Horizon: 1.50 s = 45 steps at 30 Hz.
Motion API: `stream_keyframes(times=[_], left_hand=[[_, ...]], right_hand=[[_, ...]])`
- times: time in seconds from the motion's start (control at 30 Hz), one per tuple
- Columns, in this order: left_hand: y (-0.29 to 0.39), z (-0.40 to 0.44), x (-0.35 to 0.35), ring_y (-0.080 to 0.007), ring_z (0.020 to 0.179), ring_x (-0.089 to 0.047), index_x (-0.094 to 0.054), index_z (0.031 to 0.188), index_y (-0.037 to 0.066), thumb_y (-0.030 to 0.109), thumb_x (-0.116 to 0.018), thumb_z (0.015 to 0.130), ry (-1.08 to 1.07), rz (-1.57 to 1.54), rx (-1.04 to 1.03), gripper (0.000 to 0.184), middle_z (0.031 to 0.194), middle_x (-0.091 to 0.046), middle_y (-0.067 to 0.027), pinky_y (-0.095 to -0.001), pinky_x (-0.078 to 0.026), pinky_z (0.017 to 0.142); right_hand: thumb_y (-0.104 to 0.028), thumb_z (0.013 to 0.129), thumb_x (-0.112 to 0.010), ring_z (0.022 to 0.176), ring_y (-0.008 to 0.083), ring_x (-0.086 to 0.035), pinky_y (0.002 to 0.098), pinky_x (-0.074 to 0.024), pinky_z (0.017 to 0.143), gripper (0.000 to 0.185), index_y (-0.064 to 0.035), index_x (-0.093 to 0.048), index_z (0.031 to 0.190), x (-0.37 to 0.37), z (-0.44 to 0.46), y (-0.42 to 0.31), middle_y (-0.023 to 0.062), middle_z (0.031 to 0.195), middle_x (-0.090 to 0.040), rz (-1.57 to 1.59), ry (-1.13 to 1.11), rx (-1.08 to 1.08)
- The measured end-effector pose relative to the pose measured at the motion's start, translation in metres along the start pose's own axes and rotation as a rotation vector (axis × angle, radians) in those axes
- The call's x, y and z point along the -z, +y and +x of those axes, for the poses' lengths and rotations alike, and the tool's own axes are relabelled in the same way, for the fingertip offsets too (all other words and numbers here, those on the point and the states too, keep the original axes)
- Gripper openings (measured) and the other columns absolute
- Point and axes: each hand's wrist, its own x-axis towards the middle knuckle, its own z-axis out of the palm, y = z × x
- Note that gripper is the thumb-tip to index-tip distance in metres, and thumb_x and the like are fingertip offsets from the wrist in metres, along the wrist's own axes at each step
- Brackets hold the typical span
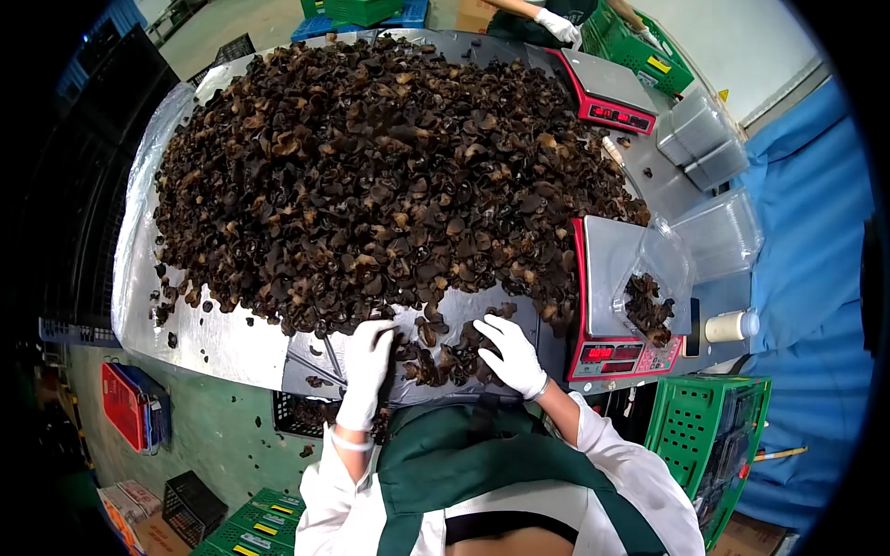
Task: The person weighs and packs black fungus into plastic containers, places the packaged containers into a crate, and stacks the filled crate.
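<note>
A large heap of dark brown wood ear mushrooms (371, 176) covers most of the metal table. At the near edge lies a small separate group of wood ear mushrooms (440, 357), between my two white-gloved hands. My left hand (372, 352) is at the left side of this group, fingers stretched out, with nothing visible in it. On the right side my right hand (512, 356) has its fingers apart, their tips beside or touching the nearest pieces. A clear plastic tub (649, 287) with some mushrooms in it rests tilted on the near red scale (607, 306).
Stacked clear tubs (718, 236) stand right of the scale, near a white bottle (732, 326). A second red scale (607, 88) is farther back. Across the table a co-worker's gloved hand (559, 28) shows near a green crate (640, 56). Below the edge sits a black crate (301, 414).
</note>
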Motion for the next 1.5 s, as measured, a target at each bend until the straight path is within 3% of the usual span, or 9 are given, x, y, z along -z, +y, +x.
stream_keyframes(times=[0.17,0.3,0.43,0.67,0.77,1.03,1.17,1.3,1.5], left_hand=[[-0.009,-0.061,0.101,-0.0164,0.084,-0.061,-0.066,0.094,0.0,0.003,-0.062,0.085,0.338,-0.011,0.337,0.011,0.091,-0.066,-0.0084,-0.0275,-0.048,0.079],[-0.034,-0.112,0.146,-0.0315,0.108,-0.054,-0.062,0.11,0.005,0.011,-0.067,0.081,0.33,0.867,0.239,0.03,0.115,-0.059,-0.0142,-0.0394,-0.043,0.094],[-0.011,-0.095,0.101,-0.0311,0.115,-0.051,-0.058,0.119,0.005,0.016,-0.069,0.08,0.196,0.161,0.333,0.042,0.121,-0.057,-0.0151,-0.0394,-0.039,0.1],[0.016,-0.049,0.005,-0.0384,0.135,-0.031,-0.038,0.14,0.005,0.044,-0.076,0.07,-0.265,0.22,-0.159,0.089,0.145,-0.036,-0.0195,-0.0454,-0.027,0.111],[0.01,-0.041,-0.018,-0.0401,0.135,-0.029,-0.037,0.142,0.007,0.055,-0.071,0.069,-0.36,0.329,-0.325,0.094,0.146,-0.033,-0.02,-0.0485,-0.023,0.111],[-0.007,-0.048,-0.003,-0.0364,0.116,-0.05,-0.056,0.126,0.009,0.033,-0.078,0.067,-0.338,0.263,-0.332,0.067,0.129,-0.052,-0.0179,-0.0439,-0.041,0.097],[-0.004,-0.046,0.0,-0.0355,0.116,-0.05,-0.057,0.124,0.011,0.03,-0.077,0.069,-0.359,0.309,-0.37,0.062,0.13,-0.052,-0.0155,-0.0432,-0.041,0.096],[0.001,-0.038,-0.007,-0.0339,0.113,-0.05,-0.061,0.119,0.013,0.023,-0.073,0.073,-0.36,0.386,-0.474,0.049,0.127,-0.054,-0.0108,-0.0424,-0.043,0.092],[-0.009,-0.035,-0.019,-0.0297,0.102,-0.056,-0.064,0.101,0.005,0.012,-0.068,0.078,-0.199,-0.035,-0.146,0.024,0.107,-0.062,-0.0113,-0.0372,-0.044,0.089]], right_hand=[[-0.021,0.081,-0.068,0.112,0.0338,-0.052,0.0394,-0.0433,0.096,0.042,-0.0102,-0.061,0.121,0.018,-0.001,-0.003,0.0153,0.122,-0.056,0.007,0.084,0.015],[-0.029,0.077,-0.072,0.116,0.0356,-0.049,0.0415,-0.0405,0.099,0.05,-0.0119,-0.06,0.123,0.026,0.01,0.013,0.0161,0.125,-0.054,0.015,0.099,-0.098],[-0.048,0.072,-0.073,0.124,0.0446,-0.041,0.0492,-0.0346,0.104,0.073,-0.0155,-0.051,0.133,0.0,0.017,0.009,0.0221,0.133,-0.047,-0.164,-0.047,0.005],[-0.061,0.068,-0.067,0.134,0.046,-0.025,0.0559,-0.0203,0.11,0.091,-0.0203,-0.036,0.144,-0.026,0.009,-0.032,0.0205,0.148,-0.028,-0.183,-0.303,0.174],[-0.046,0.076,-0.065,0.128,0.04,-0.036,0.0524,-0.0285,0.105,0.069,-0.0179,-0.047,0.136,-0.037,0.009,-0.019,0.0184,0.144,-0.036,-0.249,-0.218,0.236],[-0.018,0.073,-0.067,0.1,0.0262,-0.056,0.0361,-0.0497,0.083,0.046,-0.0144,-0.059,0.118,-0.033,0.01,-0.004,0.008,0.124,-0.053,-0.153,-0.063,0.264],[-0.013,0.075,-0.067,0.099,0.024,-0.061,0.0324,-0.0502,0.083,0.041,-0.0145,-0.062,0.115,-0.031,0.022,0.001,0.0088,0.112,-0.06,0.124,-0.003,0.107],[-0.015,0.09,-0.062,0.093,0.0164,-0.062,0.0255,-0.0469,0.082,0.027,-0.0035,-0.059,0.115,-0.023,0.034,0.012,0.0032,0.105,-0.064,1.113,-0.251,-0.532],[-0.039,0.096,-0.052,0.09,0.0216,-0.067,0.0266,-0.0442,0.052,0.033,-0.0167,-0.056,0.12,-0.02,0.036,0.018,0.0025,0.108,-0.066,1.781,-0.206,-0.921]])
